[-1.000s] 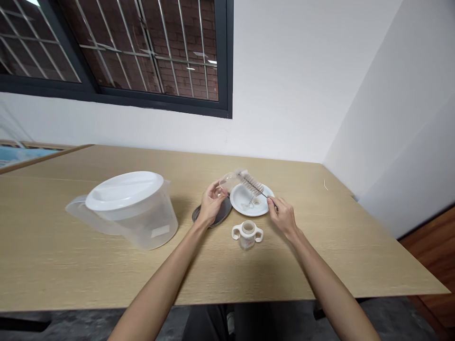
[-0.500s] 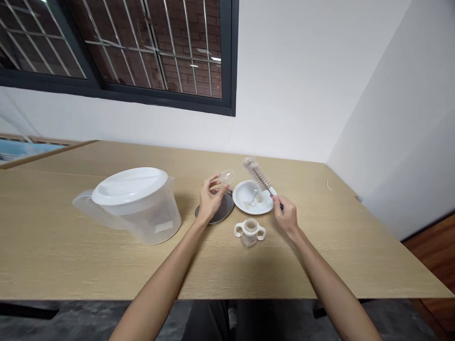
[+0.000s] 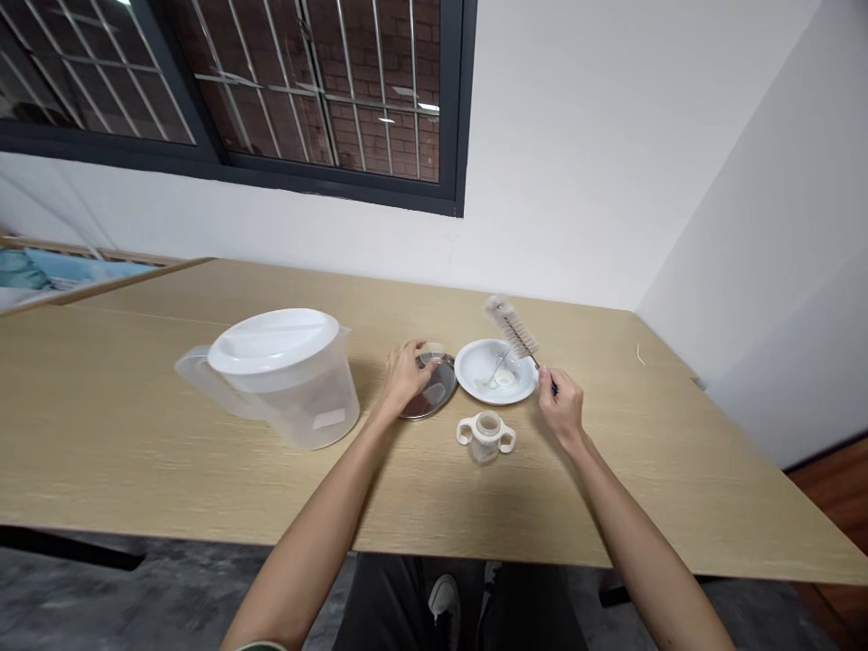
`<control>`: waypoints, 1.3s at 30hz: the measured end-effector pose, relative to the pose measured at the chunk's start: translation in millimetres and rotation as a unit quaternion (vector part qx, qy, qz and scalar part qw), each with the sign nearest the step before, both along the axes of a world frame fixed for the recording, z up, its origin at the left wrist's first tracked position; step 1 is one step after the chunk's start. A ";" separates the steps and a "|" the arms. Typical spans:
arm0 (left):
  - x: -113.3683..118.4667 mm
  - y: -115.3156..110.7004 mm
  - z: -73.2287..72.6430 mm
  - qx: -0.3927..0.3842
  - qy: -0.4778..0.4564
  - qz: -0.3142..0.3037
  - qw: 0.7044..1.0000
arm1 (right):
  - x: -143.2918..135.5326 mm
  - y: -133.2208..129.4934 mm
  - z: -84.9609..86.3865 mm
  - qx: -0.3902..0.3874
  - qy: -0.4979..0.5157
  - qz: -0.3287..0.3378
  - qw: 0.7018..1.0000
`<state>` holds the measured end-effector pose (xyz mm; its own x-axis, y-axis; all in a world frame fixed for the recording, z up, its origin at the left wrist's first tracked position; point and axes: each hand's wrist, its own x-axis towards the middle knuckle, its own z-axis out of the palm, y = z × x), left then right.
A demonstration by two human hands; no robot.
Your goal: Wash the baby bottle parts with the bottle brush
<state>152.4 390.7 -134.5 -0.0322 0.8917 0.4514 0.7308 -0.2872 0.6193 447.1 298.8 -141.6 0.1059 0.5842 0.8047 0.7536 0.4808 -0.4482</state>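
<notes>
My left hand (image 3: 407,375) is closed around a small clear plastic cap (image 3: 431,351), low over a round dark metal tray (image 3: 434,396). Whether the cap touches the tray I cannot tell. In my right hand (image 3: 561,398) is a bottle brush (image 3: 513,327), gripped by its handle with the pale bristles tilted up and left. Below the brush sits a white bowl (image 3: 467,384) with a white ring (image 3: 504,378) and some clear pieces inside. A small baby bottle (image 3: 485,445) with two white handles stands uncapped between my forearms.
A translucent pitcher (image 3: 316,407) with a white lid stands left of my left hand. The wooden table (image 3: 203,470) meets a white wall below a barred window (image 3: 325,90). A thin white strip (image 3: 640,353) lies at the right.
My left hand has lowered the clear cap toward the metal tray. My right hand still holds the brush up over the bowl. The whole view has shifted slightly.
</notes>
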 end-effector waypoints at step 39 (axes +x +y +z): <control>-0.1 4.5 -9.7 -0.019 0.073 0.033 0.997 | 32.5 16.0 -4.5 0.009 0.047 -0.159 0.986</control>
<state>152.3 395.2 -144.2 -0.0283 0.9063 0.4216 0.8307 -0.2133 0.5142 479.6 314.8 -146.0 0.3561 0.4949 0.7927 0.8233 0.2351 -0.5166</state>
